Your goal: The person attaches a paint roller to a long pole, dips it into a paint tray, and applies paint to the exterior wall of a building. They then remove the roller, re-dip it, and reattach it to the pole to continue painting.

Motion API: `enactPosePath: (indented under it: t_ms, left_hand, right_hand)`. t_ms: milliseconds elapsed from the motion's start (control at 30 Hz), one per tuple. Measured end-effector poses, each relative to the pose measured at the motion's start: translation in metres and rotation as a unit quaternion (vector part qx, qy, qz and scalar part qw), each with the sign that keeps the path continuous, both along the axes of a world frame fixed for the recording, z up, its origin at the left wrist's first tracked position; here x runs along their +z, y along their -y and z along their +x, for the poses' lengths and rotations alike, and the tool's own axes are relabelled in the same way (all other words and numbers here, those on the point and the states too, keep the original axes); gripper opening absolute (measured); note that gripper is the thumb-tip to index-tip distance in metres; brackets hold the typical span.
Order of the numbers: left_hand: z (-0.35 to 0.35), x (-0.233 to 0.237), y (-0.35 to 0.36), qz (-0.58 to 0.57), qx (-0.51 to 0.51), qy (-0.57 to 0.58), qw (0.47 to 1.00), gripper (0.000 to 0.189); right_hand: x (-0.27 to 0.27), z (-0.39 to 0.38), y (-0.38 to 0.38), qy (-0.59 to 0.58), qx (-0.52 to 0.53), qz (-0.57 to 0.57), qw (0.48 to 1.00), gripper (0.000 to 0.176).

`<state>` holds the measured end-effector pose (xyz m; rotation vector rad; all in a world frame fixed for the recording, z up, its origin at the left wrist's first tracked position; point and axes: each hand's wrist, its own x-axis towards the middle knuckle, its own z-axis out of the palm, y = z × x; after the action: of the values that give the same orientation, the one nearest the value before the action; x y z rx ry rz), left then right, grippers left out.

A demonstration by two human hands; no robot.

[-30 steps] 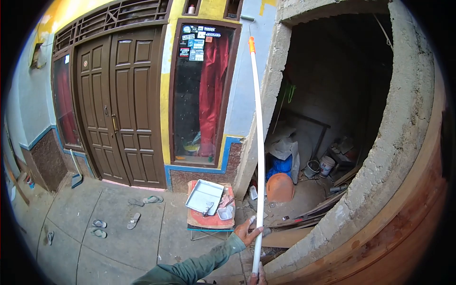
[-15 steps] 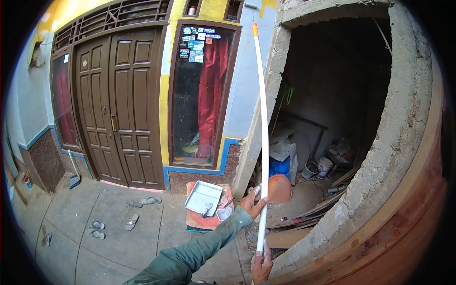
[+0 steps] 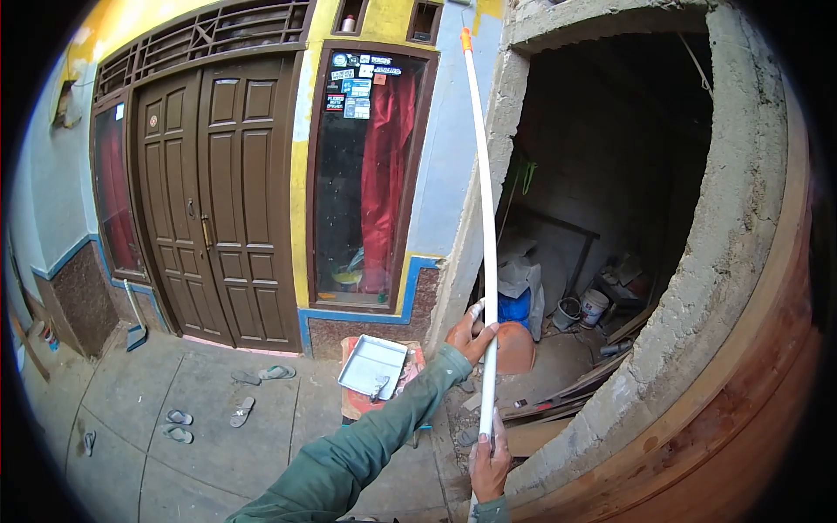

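Note:
A long white pole (image 3: 485, 192) with an orange tip stands nearly upright, its top close to the light blue wall, where a roller (image 3: 459, 3) shows at the frame's upper edge. My left hand (image 3: 472, 334), in a green sleeve, is wrapped round the middle of the pole. Lower down, my right hand (image 3: 490, 458) grips the same pole near its bottom end. Left of my left hand, a white paint tray (image 3: 373, 364) with a brush (image 3: 379, 386) in it rests on a red stool (image 3: 350, 403).
Brown double doors (image 3: 248, 200) and a window with a red curtain (image 3: 388, 174) are at the left. Several sandals (image 3: 242, 411) lie on the concrete floor. On the right, a rough doorway frame (image 3: 697, 288) opens on a dark room with buckets (image 3: 594, 307) and boards.
Both hands have moved up with the pole, my left hand also slightly right. The roller sits higher, partly out of frame.

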<state>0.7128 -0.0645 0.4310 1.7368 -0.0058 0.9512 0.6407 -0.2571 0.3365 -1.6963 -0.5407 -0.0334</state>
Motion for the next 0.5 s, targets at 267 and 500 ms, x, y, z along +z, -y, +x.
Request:
enactPosePath:
  t_ms: [267, 500]
  left_hand:
    - [-0.007, -0.022, 0.01, -0.048, -0.076, -0.012, 0.996, 0.047]
    - [-0.002, -0.052, 0.013, -0.105, -0.127, -0.042, 0.985, 0.039]
  right_hand:
    - [-0.136, 0.025, 0.035, 0.089, -0.032, -0.121, 0.988, 0.041]
    - [-0.099, -0.026, 0.051, 0.105, -0.048, -0.051, 0.992, 0.042]
